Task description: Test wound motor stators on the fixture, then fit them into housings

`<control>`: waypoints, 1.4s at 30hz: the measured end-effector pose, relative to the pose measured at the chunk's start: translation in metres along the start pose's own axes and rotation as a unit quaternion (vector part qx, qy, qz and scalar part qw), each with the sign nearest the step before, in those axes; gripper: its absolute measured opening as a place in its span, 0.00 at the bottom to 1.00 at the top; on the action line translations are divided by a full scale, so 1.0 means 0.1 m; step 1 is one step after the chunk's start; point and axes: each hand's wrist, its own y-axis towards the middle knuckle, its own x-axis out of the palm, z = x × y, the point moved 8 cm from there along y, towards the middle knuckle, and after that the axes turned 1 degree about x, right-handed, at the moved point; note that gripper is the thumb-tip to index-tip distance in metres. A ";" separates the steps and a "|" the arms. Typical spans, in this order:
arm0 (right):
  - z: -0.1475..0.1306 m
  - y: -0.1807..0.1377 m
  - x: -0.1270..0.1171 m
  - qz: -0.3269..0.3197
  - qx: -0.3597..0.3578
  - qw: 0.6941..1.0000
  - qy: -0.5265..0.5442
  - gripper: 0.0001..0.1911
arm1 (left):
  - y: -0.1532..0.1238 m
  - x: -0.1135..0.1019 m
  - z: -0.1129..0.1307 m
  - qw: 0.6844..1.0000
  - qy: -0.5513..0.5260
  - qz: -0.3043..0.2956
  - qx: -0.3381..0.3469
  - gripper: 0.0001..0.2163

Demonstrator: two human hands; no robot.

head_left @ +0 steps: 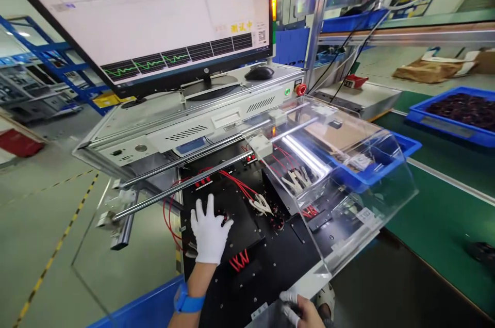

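Observation:
My left hand [211,232], in a white glove with a blue wrist band, lies with fingers spread over the black test panel [266,276]. Between its index finger and thumb shows part of a small dark round piece [222,218]. To the right sits a similar ring-shaped piece [277,220], beside white clips [261,205] on red wires [235,179]. At the panel's front edge is my right hand [301,311], its fingertips covered in white and its fingers curled; whatever is between them is too dark to make out. A clear hinged cover [359,209] stands over the panel's right part.
Two metal rails [185,181] cross above the panel. Behind are a monitor [162,13], a black mouse [259,73] and a red stop button [300,89]. A blue tray [410,145] and another of dark parts [460,111] stand on the green bench [444,189].

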 end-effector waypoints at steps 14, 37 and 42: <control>-1.56 1.04 0.23 0.094 -0.088 0.990 0.053 0.19 | -0.64 0.17 -0.62 0.922 -0.351 -0.080 -0.145 0.16; -2.05 1.34 -0.08 0.189 -0.093 0.905 -0.370 0.15 | -0.61 0.12 -0.38 0.966 -0.200 0.134 0.090 0.08; -2.16 1.84 -0.30 0.169 -0.046 0.897 -0.406 0.39 | -0.59 0.05 -0.23 0.950 -0.248 0.149 0.112 0.08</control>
